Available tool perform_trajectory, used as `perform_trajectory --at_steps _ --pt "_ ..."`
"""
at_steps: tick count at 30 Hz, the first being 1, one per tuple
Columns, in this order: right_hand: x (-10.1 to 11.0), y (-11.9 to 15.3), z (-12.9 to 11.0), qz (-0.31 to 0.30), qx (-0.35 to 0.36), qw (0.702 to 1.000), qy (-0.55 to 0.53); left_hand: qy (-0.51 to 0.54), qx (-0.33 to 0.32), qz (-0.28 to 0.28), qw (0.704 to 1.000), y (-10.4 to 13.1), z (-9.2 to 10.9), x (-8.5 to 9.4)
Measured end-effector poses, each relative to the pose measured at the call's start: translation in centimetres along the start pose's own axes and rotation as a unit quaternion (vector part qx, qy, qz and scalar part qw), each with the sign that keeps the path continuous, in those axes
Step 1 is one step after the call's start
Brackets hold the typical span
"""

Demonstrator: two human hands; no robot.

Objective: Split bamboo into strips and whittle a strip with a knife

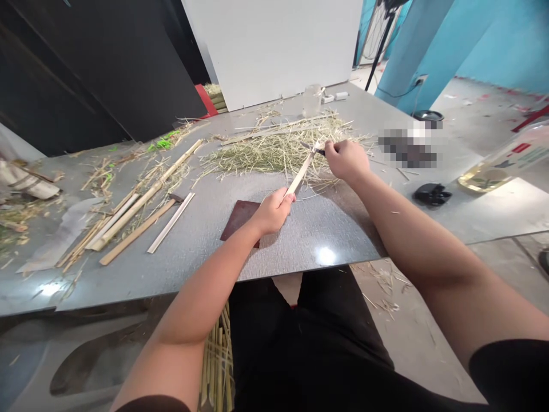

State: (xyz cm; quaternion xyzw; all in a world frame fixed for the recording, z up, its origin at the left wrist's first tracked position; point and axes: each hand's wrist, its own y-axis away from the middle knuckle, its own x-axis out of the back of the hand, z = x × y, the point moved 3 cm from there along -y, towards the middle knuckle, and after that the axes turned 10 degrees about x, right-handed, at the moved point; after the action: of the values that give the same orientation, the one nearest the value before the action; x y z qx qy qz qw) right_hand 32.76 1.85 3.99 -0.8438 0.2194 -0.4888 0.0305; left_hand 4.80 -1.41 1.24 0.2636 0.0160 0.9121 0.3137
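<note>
My left hand point(274, 210) is closed around the near end of a pale, flat bamboo strip point(301, 173), which slants away from me to the upper right. My right hand point(348, 160) grips the dark handle of a knife point(318, 150), its blade at the far end of the strip. Behind and below the strip's far end lies a wide heap of thin green-yellow shavings point(261, 153). A dark reddish-brown square piece point(238, 220) lies flat on the table, partly covered by my left forearm.
On the grey table point(206, 257), bamboo poles point(150, 193), a hammer-like tool point(139, 230) and a white strip point(171, 223) lie left. A clear cup point(312, 100) stands at the back. To the right are a black object point(431, 194) and a large clear container point(506, 157).
</note>
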Motion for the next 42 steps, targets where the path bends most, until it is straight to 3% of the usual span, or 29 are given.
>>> perform_trajectory --at_steps 11,16,21,26,29,39,42 --pt "0.0 -0.2 0.7 -0.021 -0.008 0.999 0.031 -0.026 0.019 -0.026 0.999 -0.2 -0.1 0.0" --pt "-0.7 -0.2 0.5 -0.084 -0.011 0.996 0.024 -0.12 0.019 -0.023 0.992 0.8 1.1 0.2" --pt "-2.3 1.2 -1.5 -0.193 0.074 0.977 0.058 -0.241 0.012 -0.036 0.97 1.7 2.1 0.0" --pt "-3.1 3.2 -4.0 -0.239 0.159 0.957 0.041 -0.282 0.022 -0.029 0.959 2.0 2.4 -0.1" --pt "-2.9 4.0 -4.8 -0.228 0.179 0.957 0.021 -0.274 0.024 -0.026 0.961 2.0 2.3 0.0" --pt "-1.3 3.9 -5.3 -0.081 0.17 0.981 -0.053 -0.127 -0.008 0.019 0.992 0.9 1.2 0.3" --pt "-1.0 4.0 -5.5 -0.063 0.175 0.981 -0.05 -0.096 -0.009 0.044 0.994 0.5 0.8 0.6"
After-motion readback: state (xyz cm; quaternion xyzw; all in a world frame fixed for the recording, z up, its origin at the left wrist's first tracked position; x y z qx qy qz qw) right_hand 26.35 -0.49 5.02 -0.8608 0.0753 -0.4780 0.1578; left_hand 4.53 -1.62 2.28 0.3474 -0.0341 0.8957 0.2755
